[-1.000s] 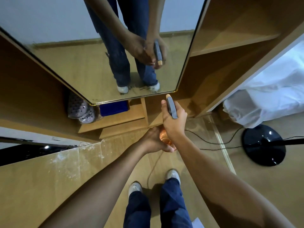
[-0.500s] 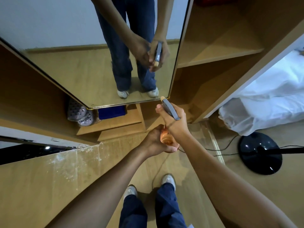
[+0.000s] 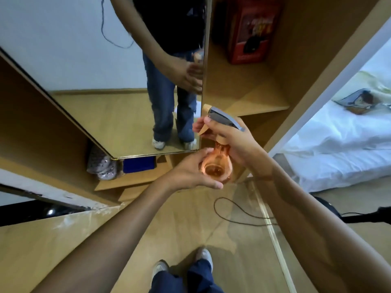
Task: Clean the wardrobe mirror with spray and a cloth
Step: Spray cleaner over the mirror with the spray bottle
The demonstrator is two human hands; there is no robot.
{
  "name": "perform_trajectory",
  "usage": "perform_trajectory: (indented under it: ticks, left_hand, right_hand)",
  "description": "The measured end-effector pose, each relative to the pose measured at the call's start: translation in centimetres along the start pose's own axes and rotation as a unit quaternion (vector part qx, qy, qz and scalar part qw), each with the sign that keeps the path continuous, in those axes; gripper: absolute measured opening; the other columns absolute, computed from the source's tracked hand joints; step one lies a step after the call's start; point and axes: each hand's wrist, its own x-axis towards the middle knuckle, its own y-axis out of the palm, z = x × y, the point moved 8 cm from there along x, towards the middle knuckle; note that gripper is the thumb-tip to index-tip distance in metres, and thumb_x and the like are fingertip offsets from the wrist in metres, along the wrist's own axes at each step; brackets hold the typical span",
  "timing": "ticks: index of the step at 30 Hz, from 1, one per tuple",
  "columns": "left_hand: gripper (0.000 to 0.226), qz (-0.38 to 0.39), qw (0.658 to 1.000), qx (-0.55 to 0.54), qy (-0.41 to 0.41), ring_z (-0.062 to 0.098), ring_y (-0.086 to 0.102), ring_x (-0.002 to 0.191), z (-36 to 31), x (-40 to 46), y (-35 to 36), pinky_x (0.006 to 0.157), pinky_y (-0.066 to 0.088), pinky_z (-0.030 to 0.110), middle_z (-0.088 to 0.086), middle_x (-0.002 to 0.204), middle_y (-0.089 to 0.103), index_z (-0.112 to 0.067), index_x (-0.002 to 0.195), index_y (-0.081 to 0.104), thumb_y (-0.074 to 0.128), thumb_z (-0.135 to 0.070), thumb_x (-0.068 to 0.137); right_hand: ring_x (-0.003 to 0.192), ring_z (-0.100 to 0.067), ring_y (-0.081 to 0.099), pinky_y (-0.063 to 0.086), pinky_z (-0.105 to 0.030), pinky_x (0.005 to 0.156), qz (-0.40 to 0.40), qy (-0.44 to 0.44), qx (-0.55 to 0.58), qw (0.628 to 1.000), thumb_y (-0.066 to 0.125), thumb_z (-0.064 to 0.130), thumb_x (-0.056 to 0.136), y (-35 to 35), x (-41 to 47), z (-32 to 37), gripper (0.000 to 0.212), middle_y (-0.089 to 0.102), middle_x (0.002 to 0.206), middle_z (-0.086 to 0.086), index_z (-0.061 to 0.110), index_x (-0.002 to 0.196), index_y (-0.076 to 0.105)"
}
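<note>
An orange spray bottle (image 3: 216, 166) with a grey and tan trigger head is held upright in front of the wardrobe mirror (image 3: 101, 85), its nozzle pointing at the mirror's right edge. My right hand (image 3: 234, 140) grips the bottle's neck and trigger head. Beneath it, my left hand (image 3: 190, 172) cups the bottle's round base from the left. The mirror hangs on an open wardrobe door and reflects my legs and hands. No cloth is in view.
Open wardrobe shelves (image 3: 254, 102) to the right of the mirror hold a red box (image 3: 251, 32). Slippers (image 3: 101, 166) and a blue box (image 3: 139, 163) sit below the mirror. A white mattress (image 3: 338, 149) lies right, a black cable (image 3: 237, 212) and fan base on the floor.
Both hands have raised the bottle and tilted it so its orange base now shows. The view has tipped upward, bringing the upper shelf and red box into sight.
</note>
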Motion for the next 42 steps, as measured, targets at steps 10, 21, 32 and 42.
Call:
perform_trajectory:
  ticks: [10,21,32,42]
  left_hand:
    - [0.068,-0.056,0.996,0.03,0.058,-0.007,0.057,0.095,-6.7,-0.1,-2.7,0.073,0.038,0.007,-0.018,0.103,0.064,-0.032,0.119,0.057,0.09,-0.037,0.059]
    - [0.078,-0.097,0.99,0.031,0.102,0.008,0.057,0.106,-10.3,1.9,-3.5,0.092,0.047,0.028,-0.015,0.112,0.061,-0.033,0.123,0.053,0.09,-0.038,0.055]
    - [0.069,-0.092,0.992,0.035,0.081,0.013,0.055,0.111,-12.7,7.8,-2.5,0.097,0.048,0.035,-0.015,0.112,0.059,-0.034,0.121,0.05,0.086,-0.041,0.063]
    - [0.063,-0.149,0.989,0.013,0.018,0.013,0.056,0.106,-13.4,17.0,-3.5,0.092,0.046,0.031,-0.01,0.109,0.059,-0.026,0.117,0.055,0.088,-0.025,0.063]
  right_hand:
    - [0.105,-0.027,0.062,0.047,-0.044,0.098,0.026,0.01,-0.047,0.999,0.073,0.023,0.084,-0.5,-0.2,6.2,0.052,0.064,0.111,-0.013,-0.004,0.125,0.056]
    - [0.098,-0.024,0.068,0.057,-0.032,0.082,-0.097,-0.001,-0.116,0.989,0.076,0.021,0.079,-5.2,-3.1,7.7,0.044,0.067,0.104,-0.011,0.005,0.117,0.06]
    - [0.087,-0.018,0.072,0.06,-0.036,0.079,-0.203,-0.038,-0.227,0.952,0.077,0.027,0.08,-11.6,-0.7,9.7,0.027,0.072,0.095,-0.006,0.009,0.099,0.071]
    - [0.086,-0.011,0.071,0.057,-0.022,0.07,-0.172,0.005,-0.272,0.947,0.08,0.029,0.077,-17.5,7.1,10.0,0.028,0.072,0.095,0.001,0.014,0.099,0.07]
